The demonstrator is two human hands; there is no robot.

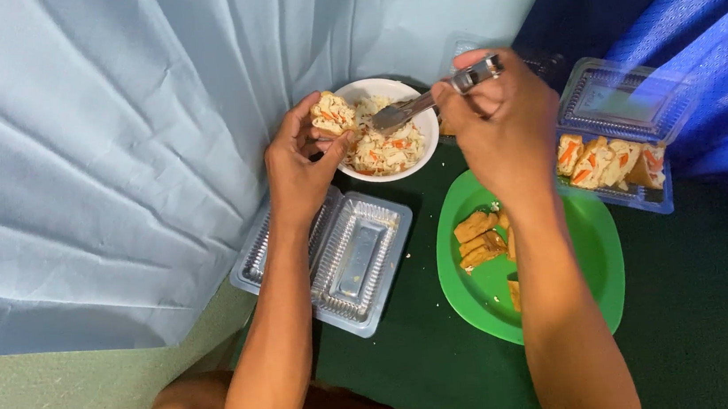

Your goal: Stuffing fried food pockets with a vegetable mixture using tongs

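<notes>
Keep the left hand (298, 162) pinching the bread piece (333, 114) over the white bowl (412, 102) while the right hand (498, 120), fingers clamped on the spoon (425, 102), scoops slowly.

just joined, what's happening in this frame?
A seated person works over a dark green mat. The left hand holds a filled piece of bread at the rim of a white bowl of shredded salad. The right hand holds a metal spoon with its tip in the bowl. An empty clear plastic container lies open, a green plate carries fried pieces, and another clear container holds filled pieces.
</notes>
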